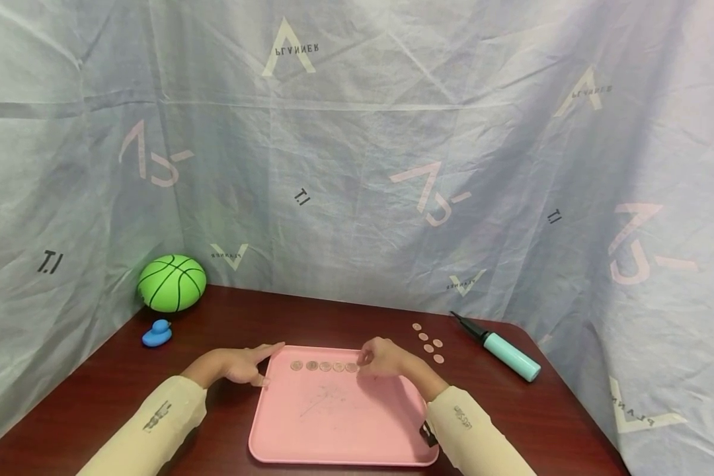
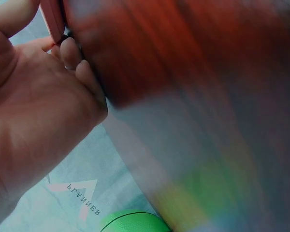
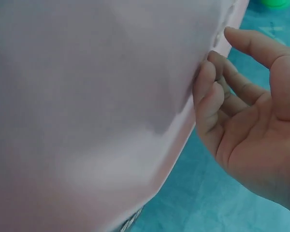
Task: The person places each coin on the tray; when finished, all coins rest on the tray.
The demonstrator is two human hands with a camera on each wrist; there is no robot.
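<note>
Five coins (image 1: 324, 366) in row along far edge of pink tray (image 1: 339, 423), tray on dark red table (image 1: 95, 396). Right hand (image 1: 387, 359) at row's right end, fingertips on tray; pinching coin or not, cannot tell. Left hand (image 1: 240, 364) flat, fingers straight, touching tray's left far corner. More coins (image 1: 428, 344) loose on table right of tray, near teal pump (image 1: 502, 348).

One pink tray (image 1: 339, 430), five coins in row (image 1: 324, 366), five coins on table (image 1: 428, 344), one green ball (image 1: 172, 283), one pump (image 1: 500, 348), one blue duck (image 1: 157, 334).
</note>
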